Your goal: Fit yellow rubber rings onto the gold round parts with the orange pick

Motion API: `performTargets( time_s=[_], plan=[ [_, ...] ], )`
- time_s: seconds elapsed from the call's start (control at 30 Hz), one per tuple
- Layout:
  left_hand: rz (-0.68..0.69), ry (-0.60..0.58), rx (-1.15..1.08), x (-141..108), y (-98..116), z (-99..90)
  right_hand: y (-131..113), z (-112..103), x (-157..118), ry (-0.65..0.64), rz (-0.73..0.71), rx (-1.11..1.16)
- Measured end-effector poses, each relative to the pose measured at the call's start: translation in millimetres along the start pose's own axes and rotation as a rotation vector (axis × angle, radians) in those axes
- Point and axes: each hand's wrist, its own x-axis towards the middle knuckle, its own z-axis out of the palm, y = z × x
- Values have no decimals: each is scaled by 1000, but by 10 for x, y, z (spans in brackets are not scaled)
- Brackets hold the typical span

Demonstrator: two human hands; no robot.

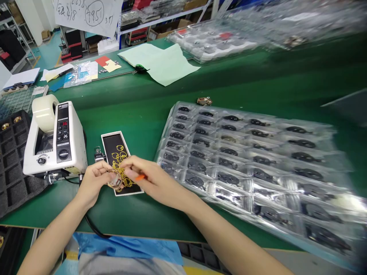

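Clerk: Largest items first, what is in view?

Checker: A green-matted workbench (177, 114) is running across the frame. A clear plastic blister sheet (249, 164) holding black moulded parts is lying right of centre, with a white tape dispenser (54, 139) standing at centre left and a black foam tray (13, 164) lying at the left edge.

Clerk: And between them, lower centre?

Checker: A black card (109, 146) with a white border is lying there, carrying a tangle of gold-coloured loops (120, 162).

Clerk: Where is the smallest held item?

Checker: A clear round piece (115, 180) with a gold-coloured rim is sitting between both hands, just above the card's lower half.

Clerk: Risks?

Checker: The piece is slipping from the fingertips in the worst case, dropping onto the card and snagging in the loops, with a hurried pull as the likely cause. The right forearm is also risking a brush against the blister sheet.

Clerk: Hand pose?

Checker: Both forearms are angling inward from the bottom of the frame. The left hand (94, 184) is pinching the piece, its fingers (107, 172) together on it, while the right hand (151, 177) is reaching over from the right, its fingers (129, 162) resting against the piece, and whether they are clamping it I cannot tell
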Motion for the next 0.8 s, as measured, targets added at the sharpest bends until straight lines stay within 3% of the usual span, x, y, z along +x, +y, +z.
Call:
performTargets(
  time_s=[0.07, 0.17, 0.33, 0.5, 0.63, 0.8],
  plan=[
    [-23, -25, 11, -12, 14, -4, -14, 4, -2, -128, -16, 15],
    [-29, -79, 50, -18, 27, -8, -28, 23, -16, -194, -57, 12],
    [41, -96, 97, -5, 4, -12, -28, 95, -35, -187, -96, -5],
    [102, -45, 179, -5, -37, -24, -29, 179, -23, -142, 0, 101],
    [109, -30, 190, -14, -7, -14, -44, 83, -6, -205, 91, 118],
    [148, -82, 154, -17, 27, -9, -44, 10, -24, -203, 24, 37]
  ],
)
